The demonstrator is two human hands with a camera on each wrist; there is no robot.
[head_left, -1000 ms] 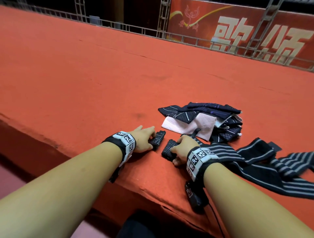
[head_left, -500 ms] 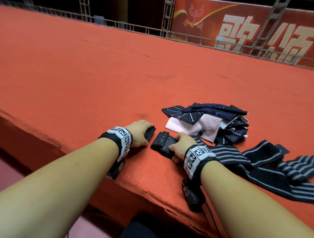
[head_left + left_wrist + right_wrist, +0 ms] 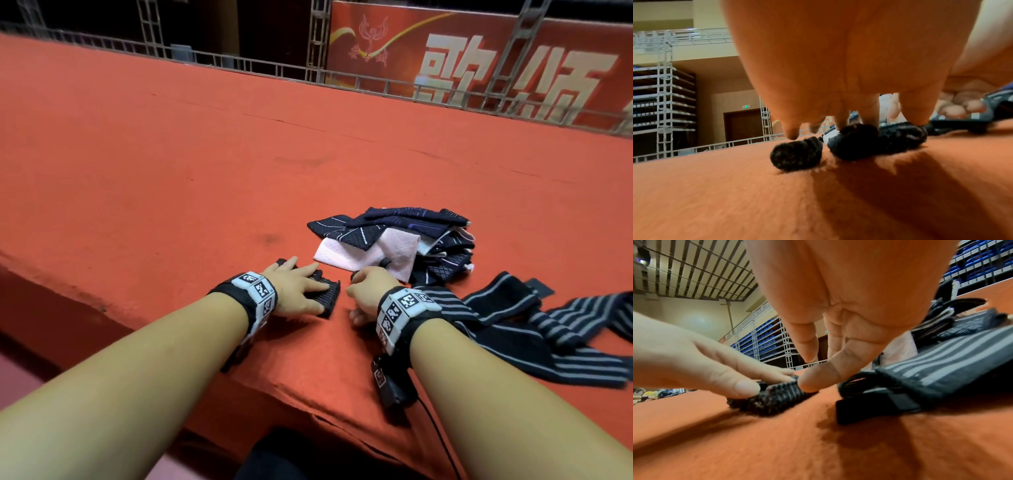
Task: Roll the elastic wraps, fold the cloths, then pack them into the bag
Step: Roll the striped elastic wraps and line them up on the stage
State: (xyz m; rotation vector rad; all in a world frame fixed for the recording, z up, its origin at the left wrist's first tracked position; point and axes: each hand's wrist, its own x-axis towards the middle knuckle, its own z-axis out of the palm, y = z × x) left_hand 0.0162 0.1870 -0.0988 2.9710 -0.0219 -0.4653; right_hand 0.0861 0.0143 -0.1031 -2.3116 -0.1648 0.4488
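The left hand point(image 3: 297, 286) lies flat, fingers straight, pressing one small black-and-grey striped elastic roll point(image 3: 327, 297) near the red felt table's point(image 3: 171, 171) edge. The right hand point(image 3: 368, 291), fingers curled, thumb touching the roll's end, holds nothing. Soft, springy; pin both ends. One long striped wrap point(image 3: 534, 329) lies loose; one heap of cloths point(image 3: 394, 240), uncountable.

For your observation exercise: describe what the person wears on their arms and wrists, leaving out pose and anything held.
Both forearms are bare, with no sleeves. Each wrist carries a black strap with a white band of square black-and-white coded tags: the left band and the right band. A small black camera unit hangs under the right wrist, trailing a thin black cable. No gloves or rings show.
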